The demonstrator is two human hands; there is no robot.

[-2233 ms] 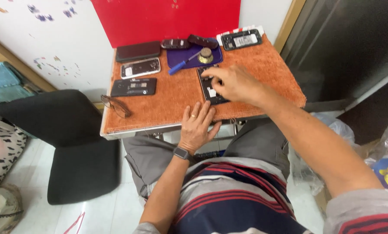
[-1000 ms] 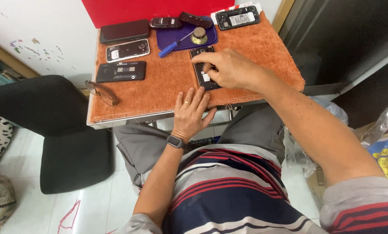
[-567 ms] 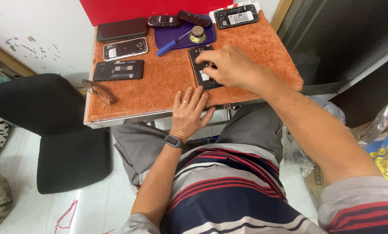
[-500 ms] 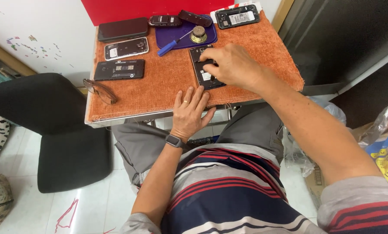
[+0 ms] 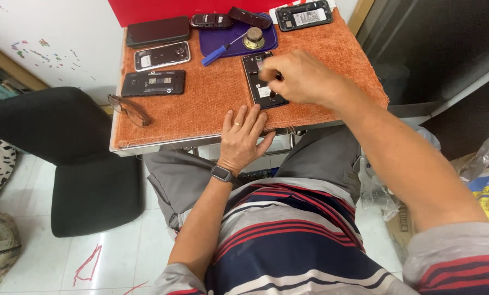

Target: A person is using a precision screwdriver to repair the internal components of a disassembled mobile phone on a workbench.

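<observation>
The right hand (image 5: 299, 76) hovers over an opened phone (image 5: 263, 82) that lies back-up near the front edge of the tabletop (image 5: 211, 104), which is covered with an orange cloth. Its fingers (image 5: 269, 68) are curled together in a pinch above the phone's exposed insides; whether they grip some small part I cannot tell (the tips are blurred and hidden by the knuckles). The left hand (image 5: 243, 136) lies flat on the cloth just below the phone, fingers spread and slack, holding nothing, its fingertips just beside the phone's lower end. A dark watch (image 5: 221, 173) sits on that wrist.

Further back lies a purple mat (image 5: 231, 38) carrying a blue-handled screwdriver (image 5: 217, 53) and a round brass-coloured piece (image 5: 254, 39). To the left rest three more phones: a black one (image 5: 157, 31), a pale one with its back off (image 5: 162, 55) and a dark opened one (image 5: 153, 83). A pair of glasses (image 5: 128, 110) sits near the left front corner, and another opened phone (image 5: 303, 15) lies at the far right.
</observation>
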